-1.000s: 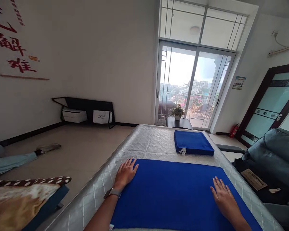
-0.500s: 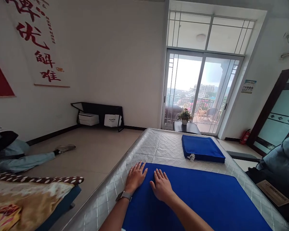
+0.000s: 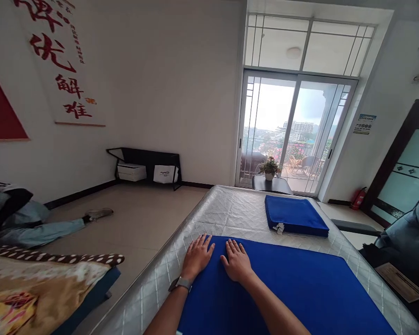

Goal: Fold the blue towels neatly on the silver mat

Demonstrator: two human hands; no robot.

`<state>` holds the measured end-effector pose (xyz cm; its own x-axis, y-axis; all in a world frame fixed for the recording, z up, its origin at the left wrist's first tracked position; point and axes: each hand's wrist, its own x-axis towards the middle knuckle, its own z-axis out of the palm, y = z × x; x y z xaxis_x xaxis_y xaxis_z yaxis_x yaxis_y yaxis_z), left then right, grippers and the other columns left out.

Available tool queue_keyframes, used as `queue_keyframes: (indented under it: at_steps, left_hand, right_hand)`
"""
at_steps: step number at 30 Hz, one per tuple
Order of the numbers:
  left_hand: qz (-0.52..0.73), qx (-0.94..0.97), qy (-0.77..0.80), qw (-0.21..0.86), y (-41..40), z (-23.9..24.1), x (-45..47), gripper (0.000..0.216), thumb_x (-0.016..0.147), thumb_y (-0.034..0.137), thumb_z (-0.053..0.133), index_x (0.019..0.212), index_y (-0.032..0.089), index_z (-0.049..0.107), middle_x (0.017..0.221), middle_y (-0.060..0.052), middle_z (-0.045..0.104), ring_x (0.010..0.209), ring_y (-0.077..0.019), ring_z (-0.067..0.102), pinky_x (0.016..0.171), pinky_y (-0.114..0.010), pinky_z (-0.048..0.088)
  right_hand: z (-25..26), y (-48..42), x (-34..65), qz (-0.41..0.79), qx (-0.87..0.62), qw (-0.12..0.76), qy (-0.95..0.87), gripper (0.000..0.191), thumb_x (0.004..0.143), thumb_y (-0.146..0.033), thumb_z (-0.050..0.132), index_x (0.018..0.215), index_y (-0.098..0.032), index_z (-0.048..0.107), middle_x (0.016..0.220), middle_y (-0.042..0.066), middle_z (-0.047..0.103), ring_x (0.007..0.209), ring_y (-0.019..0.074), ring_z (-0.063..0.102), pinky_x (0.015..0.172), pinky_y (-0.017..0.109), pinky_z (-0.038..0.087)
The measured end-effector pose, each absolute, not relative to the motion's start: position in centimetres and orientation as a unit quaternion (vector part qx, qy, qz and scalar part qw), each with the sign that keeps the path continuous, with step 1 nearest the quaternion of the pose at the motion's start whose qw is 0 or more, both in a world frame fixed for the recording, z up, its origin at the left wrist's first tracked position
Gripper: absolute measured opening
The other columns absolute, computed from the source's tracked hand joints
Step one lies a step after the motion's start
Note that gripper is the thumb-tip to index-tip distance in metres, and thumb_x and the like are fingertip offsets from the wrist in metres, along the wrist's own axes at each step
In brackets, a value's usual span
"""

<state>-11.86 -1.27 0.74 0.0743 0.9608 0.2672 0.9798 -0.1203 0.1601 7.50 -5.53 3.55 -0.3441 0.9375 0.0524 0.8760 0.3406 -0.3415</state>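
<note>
Two hands, yours: left hand point(image 3: 197, 256) and right hand point(image 3: 237, 261) lie side by side, palms flat, grip released, on the far left corner of the spread blue cloth point(image 3: 300, 288). One such cloth covers the near end of the quilted silver bed point(image 3: 226, 209). One folded blue cloth point(image 3: 295, 215) lies farther along, well apart from your hands.

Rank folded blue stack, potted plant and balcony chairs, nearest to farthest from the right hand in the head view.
1. folded blue stack, ahead-right of the right hand.
2. potted plant, farther ahead, indoors.
3. balcony chairs, outside the glass door.
</note>
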Motion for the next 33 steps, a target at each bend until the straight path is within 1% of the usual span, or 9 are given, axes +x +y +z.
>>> queue_keyframes:
  at_steps: [3, 7, 14, 19, 21, 27, 30, 33]
  left_hand:
    - [-0.156, -0.735, -0.659, 0.031, -1.3, 0.8, -11.9, 0.054, 0.102, 0.044, 0.037, 0.149, 0.021, 0.051, 0.157, -0.012, 0.049, 0.146, -0.0292, 0.042, 0.120, -0.049, 0.030]
    - [-0.150, -0.735, -0.660, 0.020, -1.3, 0.9, -11.9, 0.055, 0.102, 0.044, 0.035, 0.149, 0.020, 0.050, 0.158, -0.012, 0.047, 0.147, -0.0285, 0.040, 0.122, -0.050, 0.028]
    - [-0.150, -0.742, -0.653, 0.011, -1.4, 1.0, -12.0, 0.057, 0.102, 0.045, 0.034, 0.150, 0.019, 0.050, 0.159, -0.013, 0.045, 0.148, -0.0288, 0.039, 0.122, -0.050, 0.027]
    - [-0.143, -0.739, -0.659, -0.004, -1.3, 0.8, -12.1, 0.059, 0.101, 0.047, 0.033, 0.153, 0.021, 0.045, 0.161, -0.010, 0.042, 0.150, -0.0273, 0.035, 0.123, -0.049, 0.024]
    - [-0.143, -0.741, -0.657, 0.000, -1.3, 0.8, -12.2, 0.059, 0.101, 0.047, 0.033, 0.152, 0.020, 0.046, 0.161, -0.010, 0.041, 0.150, -0.0273, 0.035, 0.123, -0.049, 0.024]
    - [-0.138, -0.741, -0.657, -0.004, -1.4, 0.9, -12.2, 0.059, 0.101, 0.045, 0.033, 0.152, 0.019, 0.046, 0.161, -0.010, 0.042, 0.149, -0.0268, 0.036, 0.123, -0.048, 0.024]
    - [-0.125, -0.740, -0.661, -0.004, -1.2, 1.0, -12.1, 0.060, 0.101, 0.046, 0.032, 0.153, 0.018, 0.045, 0.162, -0.012, 0.040, 0.150, -0.0271, 0.035, 0.124, -0.048, 0.023]
    - [-0.117, -0.739, -0.663, 0.003, -1.0, 0.8, -12.1, 0.060, 0.101, 0.046, 0.031, 0.153, 0.018, 0.044, 0.163, -0.011, 0.039, 0.150, -0.0263, 0.035, 0.123, -0.048, 0.024]
  right_hand:
    - [3.5, -5.5, 8.9, 0.129, -0.571, 0.119, -0.802, 0.070, 0.103, -0.054, 0.020, 0.161, -0.015, 0.023, 0.168, 0.007, 0.019, 0.156, 0.0223, 0.014, 0.126, 0.044, 0.009]
    - [3.6, -5.9, 12.5, 0.125, -0.602, 0.112, -0.781, 0.073, 0.102, -0.057, 0.017, 0.162, -0.015, 0.021, 0.168, 0.006, 0.019, 0.156, 0.0207, 0.012, 0.126, 0.042, 0.006]
    - [3.9, -7.6, 21.5, 0.111, -0.653, 0.076, -0.745, 0.077, 0.101, -0.061, 0.012, 0.162, -0.014, 0.019, 0.168, 0.005, 0.017, 0.156, 0.0181, 0.010, 0.126, 0.038, 0.004]
    - [4.1, -8.9, 28.0, 0.114, -0.663, 0.055, -0.738, 0.079, 0.100, -0.065, 0.012, 0.163, -0.018, 0.015, 0.169, 0.001, 0.013, 0.156, 0.0161, 0.006, 0.126, 0.036, 0.003]
    - [3.9, -9.4, 30.5, 0.107, -0.672, 0.052, -0.731, 0.079, 0.100, -0.065, 0.011, 0.163, -0.019, 0.014, 0.169, 0.001, 0.012, 0.156, 0.0157, 0.006, 0.126, 0.035, 0.003]
    - [2.4, -10.4, 38.8, 0.068, -0.732, 0.050, -0.676, 0.080, 0.099, -0.065, 0.013, 0.162, -0.017, 0.018, 0.169, 0.002, 0.017, 0.156, 0.0174, 0.009, 0.126, 0.038, 0.007]
    - [1.7, -11.0, 43.1, 0.047, -0.757, 0.044, -0.650, 0.079, 0.099, -0.062, 0.014, 0.162, -0.015, 0.019, 0.168, 0.004, 0.020, 0.156, 0.0179, 0.012, 0.126, 0.038, 0.009]
    - [1.3, -11.7, 46.6, 0.030, -0.784, 0.041, -0.619, 0.078, 0.099, -0.058, 0.017, 0.161, -0.013, 0.023, 0.168, 0.005, 0.020, 0.155, 0.0189, 0.014, 0.126, 0.038, 0.010]
